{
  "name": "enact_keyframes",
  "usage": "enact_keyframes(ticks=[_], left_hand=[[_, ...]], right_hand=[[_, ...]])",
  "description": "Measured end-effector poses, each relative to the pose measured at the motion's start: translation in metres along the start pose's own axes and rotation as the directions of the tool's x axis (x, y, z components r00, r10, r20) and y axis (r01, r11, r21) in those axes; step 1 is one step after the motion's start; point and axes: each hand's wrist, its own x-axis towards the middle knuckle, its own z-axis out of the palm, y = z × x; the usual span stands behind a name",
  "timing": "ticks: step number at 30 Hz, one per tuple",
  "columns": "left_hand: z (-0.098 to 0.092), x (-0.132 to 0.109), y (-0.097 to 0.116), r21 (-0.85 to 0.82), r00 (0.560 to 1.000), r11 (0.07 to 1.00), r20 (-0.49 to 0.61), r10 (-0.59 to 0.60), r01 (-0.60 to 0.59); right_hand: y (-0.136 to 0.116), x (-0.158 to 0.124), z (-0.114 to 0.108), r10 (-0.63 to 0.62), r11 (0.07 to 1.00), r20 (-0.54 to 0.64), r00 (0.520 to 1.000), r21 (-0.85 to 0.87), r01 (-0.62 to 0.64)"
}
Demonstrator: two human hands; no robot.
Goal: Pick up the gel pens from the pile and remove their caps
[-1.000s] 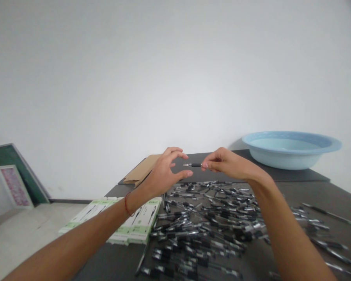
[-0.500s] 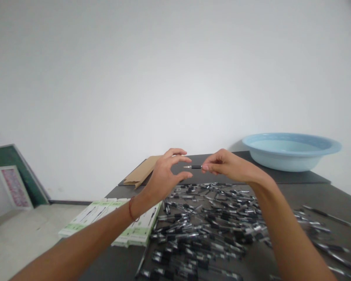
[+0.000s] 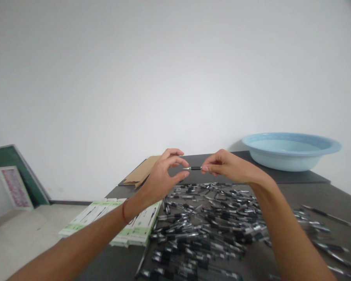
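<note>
Between the thumb and fingers of my right hand (image 3: 222,166) is a pen (image 3: 195,168), held level with its pointed metal tip to the left and its black grip showing. The rest of the pen is hidden by the hand. My left hand (image 3: 169,169) is open, thumb and forefinger apart just above and below the pen's tip; I see no clear contact. Below both hands, many loose pens (image 3: 210,218) with black grips and clear barrels lie spread over the dark table (image 3: 105,257).
White and green pen boxes (image 3: 140,228) lie left of the loose pens. Behind them is a brown paper bag or cardboard piece (image 3: 142,171). A light blue basin (image 3: 289,156) stands back right, near the white wall. Framed boards (image 3: 20,179) lean at the far left.
My left thumb and forefinger have drawn closer together around the pen's tip, and the left hand has shifted slightly left. My right hand has hardly moved and still holds the pen.
</note>
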Motion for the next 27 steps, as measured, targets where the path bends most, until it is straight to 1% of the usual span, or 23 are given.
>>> enact_keyframes(ticks=[4,7,9,13,19,23,25,27], left_hand=[[-0.0017,-0.0016,0.0017,0.084,0.999,0.996,-0.034,-0.028,0.031],[-0.0024,-0.0012,-0.0001,0.129,1.0,0.991,-0.005,-0.029,0.029],[-0.0022,-0.0012,-0.0013,0.1,1.0,0.995,0.002,-0.011,0.011],[-0.0015,-0.0022,0.0007,0.029,1.0,1.0,-0.024,0.004,-0.004],[-0.0018,-0.0028,0.005,0.133,0.999,0.991,-0.015,-0.031,0.033],[-0.0013,-0.0034,0.0026,0.078,1.0,0.997,-0.022,0.004,-0.002],[-0.0015,-0.0033,0.0022,0.051,1.0,0.999,-0.027,-0.011,0.013],[-0.002,-0.0028,0.0029,0.068,0.999,0.997,-0.015,-0.041,0.042]], right_hand=[[-0.0009,0.0002,0.0004,-0.003,1.0,0.01,1.0,0.01,0.003],[-0.0009,0.0004,0.0007,0.001,1.0,0.017,1.0,0.006,-0.001],[-0.0009,0.0002,0.0006,-0.001,1.0,0.018,1.0,0.001,0.001],[-0.0015,-0.0005,-0.0001,-0.006,1.0,0.011,1.0,0.012,0.006],[0.0004,0.0002,0.0,0.0,1.0,0.012,1.0,0.016,0.0],[0.0013,-0.0007,-0.001,-0.019,1.0,0.006,1.0,0.017,0.019],[0.0001,-0.0014,-0.0013,-0.016,1.0,0.003,1.0,0.013,0.016],[-0.0016,-0.0016,-0.0012,-0.008,1.0,0.007,1.0,0.01,0.008]])
